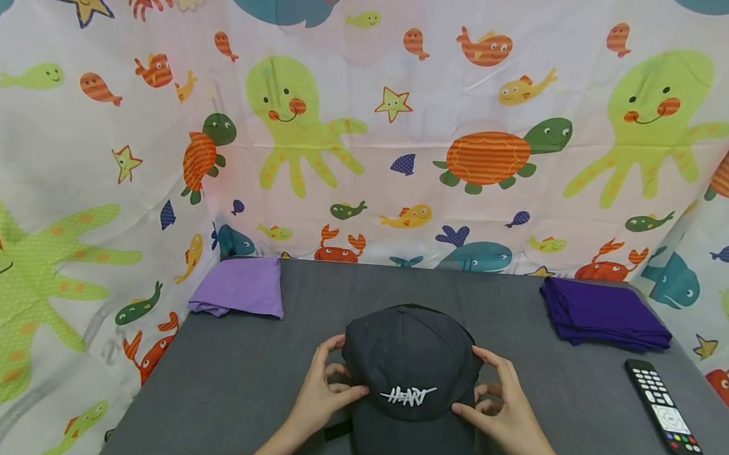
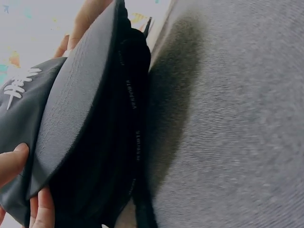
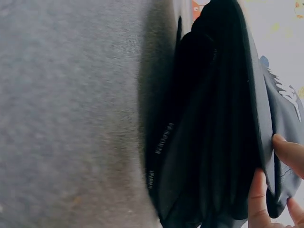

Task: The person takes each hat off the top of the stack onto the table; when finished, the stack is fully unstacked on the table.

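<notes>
A black baseball cap (image 1: 407,360) with white "HEART" lettering is at the front middle of the table, its brim pointing toward me. My left hand (image 1: 327,383) grips the cap's left side, thumb on the front near the brim seam. On the opposite side my right hand (image 1: 500,403) pinches it the same way. The left wrist view shows the ribbed brim (image 2: 76,104) and the dark inside of the cap. In the right wrist view, thumb and fingers hold the brim's edge (image 3: 259,95), and printed tape runs along the inner band. A strap end (image 1: 338,430) sticks out at the left.
The grey table (image 1: 460,287) carries a folded lilac cloth (image 1: 240,286) at the back left and a folded dark purple cloth (image 1: 604,314) at the back right. A black remote control (image 1: 663,408) lies on the right. Behind hangs a sea-animal curtain (image 1: 393,146).
</notes>
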The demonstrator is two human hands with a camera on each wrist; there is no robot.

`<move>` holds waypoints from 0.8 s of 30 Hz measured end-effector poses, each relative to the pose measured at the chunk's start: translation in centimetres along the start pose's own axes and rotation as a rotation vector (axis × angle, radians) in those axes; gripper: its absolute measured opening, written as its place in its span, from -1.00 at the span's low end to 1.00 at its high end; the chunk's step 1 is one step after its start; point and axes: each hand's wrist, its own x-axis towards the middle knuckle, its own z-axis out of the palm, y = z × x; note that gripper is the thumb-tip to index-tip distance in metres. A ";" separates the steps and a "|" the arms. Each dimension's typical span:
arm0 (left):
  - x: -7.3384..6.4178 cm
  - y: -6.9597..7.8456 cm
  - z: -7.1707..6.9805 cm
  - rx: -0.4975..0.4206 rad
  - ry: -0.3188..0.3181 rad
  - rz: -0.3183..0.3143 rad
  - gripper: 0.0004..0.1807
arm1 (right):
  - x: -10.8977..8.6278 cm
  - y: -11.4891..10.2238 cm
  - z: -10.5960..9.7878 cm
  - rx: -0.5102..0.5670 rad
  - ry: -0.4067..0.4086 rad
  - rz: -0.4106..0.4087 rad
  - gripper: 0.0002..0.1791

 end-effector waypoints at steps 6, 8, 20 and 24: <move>0.5 0.8 -0.3 0.001 0.011 0.022 -0.10 | 0.7 -0.7 -0.1 -0.018 0.000 -0.019 -0.02; 0.6 1.1 -0.5 -0.004 0.012 0.020 -0.11 | 0.9 -1.1 -0.1 -0.012 -0.002 -0.025 -0.02; 1.9 1.1 -2.0 -0.002 0.060 0.035 -0.11 | 2.7 -3.0 0.3 0.015 0.007 -0.064 -0.03; 2.4 0.5 -2.5 -0.023 0.080 0.016 -0.14 | 3.4 -3.4 0.4 0.080 -0.021 -0.063 -0.08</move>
